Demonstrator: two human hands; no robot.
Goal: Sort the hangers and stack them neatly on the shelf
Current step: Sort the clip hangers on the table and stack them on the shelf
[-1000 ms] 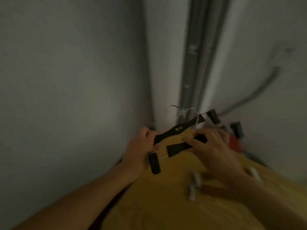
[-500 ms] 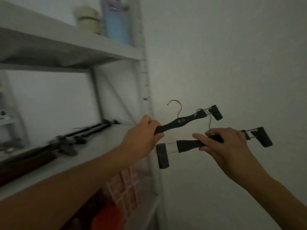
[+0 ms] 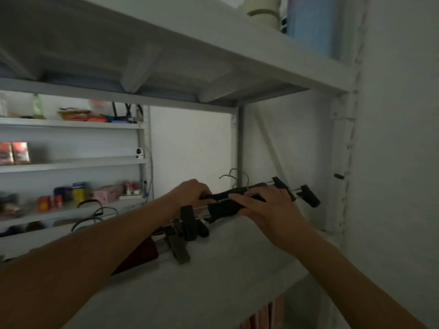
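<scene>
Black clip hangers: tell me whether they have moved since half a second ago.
Yes. The black clip hangers have gone from beyond the shelf edge to over its surface.

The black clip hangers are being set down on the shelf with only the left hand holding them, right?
Not quite: the head view shows both hands on the black clip hangers, left hand and right hand, over the shelf.

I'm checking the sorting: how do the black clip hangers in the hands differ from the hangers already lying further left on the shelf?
The black clip hangers are gripped by both hands, the left hand and the right hand, near the shelf's right end; the hangers further left lie untouched. The held ones look black; one lying there has a brownish clip. Both kinds have clips on a metal bar.
</scene>
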